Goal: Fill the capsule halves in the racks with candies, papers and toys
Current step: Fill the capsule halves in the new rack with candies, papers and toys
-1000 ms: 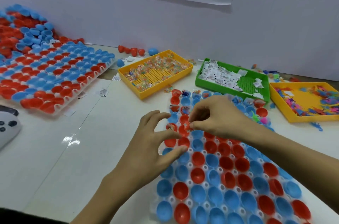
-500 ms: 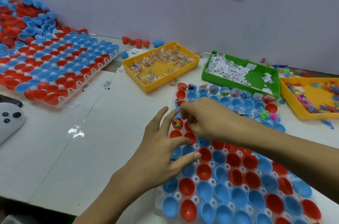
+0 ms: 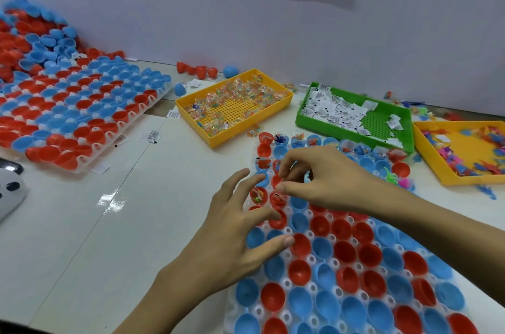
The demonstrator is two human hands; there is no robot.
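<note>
Near rack [image 3: 355, 273] of capsule halves, taken as landmark; right hand [image 3: 328, 180] curled over its far-left cups, fingertips pinched, whether on an item cannot be told; left hand [image 3: 235, 227] spread flat, steadying the rack's left edge. Beyond the rack: candy tray [image 3: 232, 109], paper tray [image 3: 352, 115], toy tray [image 3: 464, 150]. Advisable: release low over one cup; work row by row.

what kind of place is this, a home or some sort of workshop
Likely a small hand-assembly or packing workstation: racks of capsule halves, sorting trays of candies and paper slips, and a loose capsule pile.
</note>
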